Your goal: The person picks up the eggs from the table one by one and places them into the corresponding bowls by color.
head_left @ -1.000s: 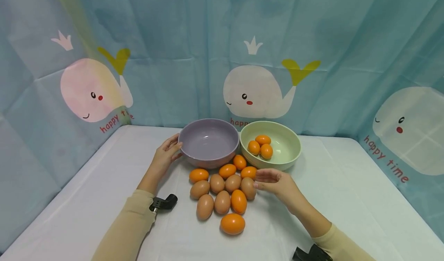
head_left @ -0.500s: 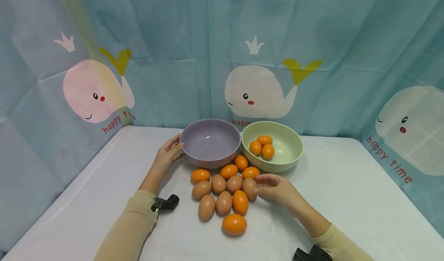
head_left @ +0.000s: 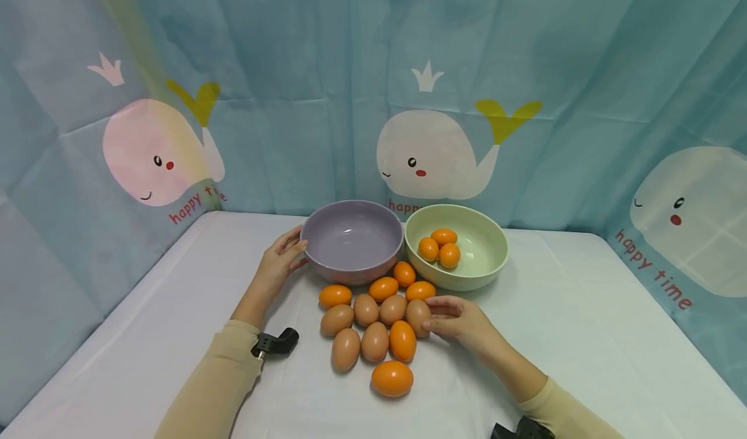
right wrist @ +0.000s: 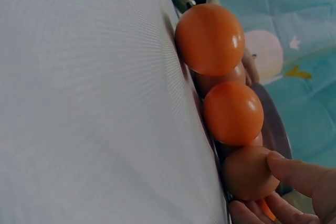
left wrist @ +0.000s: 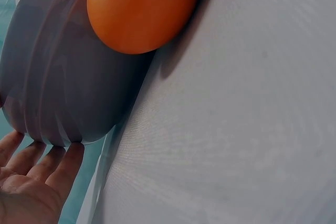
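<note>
My left hand [head_left: 279, 257] rests its fingers against the left side of the purple bowl [head_left: 353, 273]. In the left wrist view the fingertips [left wrist: 73, 153] touch the bowl's outer wall. My right hand [head_left: 461, 322] has thumb and fingers around a brown egg [head_left: 417, 317] at the right of the group on the table. From the right wrist, the thumb [right wrist: 294, 174] lies on that brown egg [right wrist: 249, 174], with other fingers partly hidden on its far side. Several more brown eggs [head_left: 375, 342] and glossy orange egg-shaped pieces [head_left: 392, 379] lie close together in front of the bowls.
A light green bowl [head_left: 487, 251] stands right of the purple one, nearly touching it, with 3 orange egg-shaped pieces [head_left: 449, 255] inside. White cloth covers the table [head_left: 583, 335]. A blue curtain [head_left: 327, 134] printed with whales hangs behind and at both sides.
My right hand has moved slightly down and left, and its thumb and fingers have closed around the rightmost brown egg. The left hand stays at the purple bowl.
</note>
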The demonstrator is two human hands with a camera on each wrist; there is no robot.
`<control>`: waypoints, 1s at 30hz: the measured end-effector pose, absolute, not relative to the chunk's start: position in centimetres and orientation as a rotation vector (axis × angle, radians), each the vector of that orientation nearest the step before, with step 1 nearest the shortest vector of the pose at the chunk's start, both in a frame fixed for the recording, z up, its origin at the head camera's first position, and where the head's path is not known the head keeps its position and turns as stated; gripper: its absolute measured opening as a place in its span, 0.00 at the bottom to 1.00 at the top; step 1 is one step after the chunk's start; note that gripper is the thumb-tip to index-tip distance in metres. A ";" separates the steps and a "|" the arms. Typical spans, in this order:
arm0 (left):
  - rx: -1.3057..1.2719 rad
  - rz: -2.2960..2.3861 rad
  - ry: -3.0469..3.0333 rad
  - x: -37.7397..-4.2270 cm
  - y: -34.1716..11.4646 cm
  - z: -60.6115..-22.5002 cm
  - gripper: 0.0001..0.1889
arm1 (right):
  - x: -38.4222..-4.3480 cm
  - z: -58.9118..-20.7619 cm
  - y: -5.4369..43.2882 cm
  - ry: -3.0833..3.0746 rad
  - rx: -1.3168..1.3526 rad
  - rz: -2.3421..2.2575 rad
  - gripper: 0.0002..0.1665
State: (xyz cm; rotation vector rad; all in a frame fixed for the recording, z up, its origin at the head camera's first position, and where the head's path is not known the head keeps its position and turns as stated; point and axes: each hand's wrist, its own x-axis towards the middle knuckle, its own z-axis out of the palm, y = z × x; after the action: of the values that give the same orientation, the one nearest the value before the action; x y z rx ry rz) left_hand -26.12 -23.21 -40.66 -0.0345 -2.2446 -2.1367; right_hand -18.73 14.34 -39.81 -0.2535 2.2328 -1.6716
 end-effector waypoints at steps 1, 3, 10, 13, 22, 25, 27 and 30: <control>-0.036 -2.135 -2.246 -26.1 -23.3 -40.7 0.33 | -18.8 -39.8 14.3 2.233 -0.253 -1.672 0.34; -0.038 -2.143 -2.237 -26.1 -23.4 -40.7 0.33 | -18.8 -39.8 14.2 2.228 -0.247 -1.680 0.34; -0.038 -2.141 -2.239 -26.0 -23.5 -40.8 0.32 | -18.9 -40.0 13.9 2.238 -0.214 -1.674 0.34; -0.036 -2.139 -2.245 -26.0 -23.5 -40.7 0.32 | -18.8 -40.0 13.7 2.246 -0.192 -1.675 0.33; -0.041 -2.137 -2.243 -25.9 -23.5 -40.7 0.33 | -18.5 -39.9 13.6 2.258 -0.130 -1.694 0.32; -0.040 -2.131 -2.252 -26.0 -23.5 -40.7 0.33 | -18.5 -39.8 13.7 2.240 -0.122 -1.716 0.33; -0.046 -2.132 -2.250 -26.1 -23.5 -40.7 0.33 | -18.5 -39.6 13.8 2.242 -0.107 -1.722 0.32; -0.045 -2.140 -2.244 -26.2 -23.4 -40.7 0.34 | -18.4 -39.1 14.0 2.268 -0.093 -1.712 0.32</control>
State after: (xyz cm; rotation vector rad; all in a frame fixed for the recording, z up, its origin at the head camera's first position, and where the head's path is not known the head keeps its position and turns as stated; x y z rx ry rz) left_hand -26.17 -23.36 -40.72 -0.0448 -2.2438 -2.1395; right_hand -18.44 14.02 -39.07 -0.0932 2.2678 -1.7119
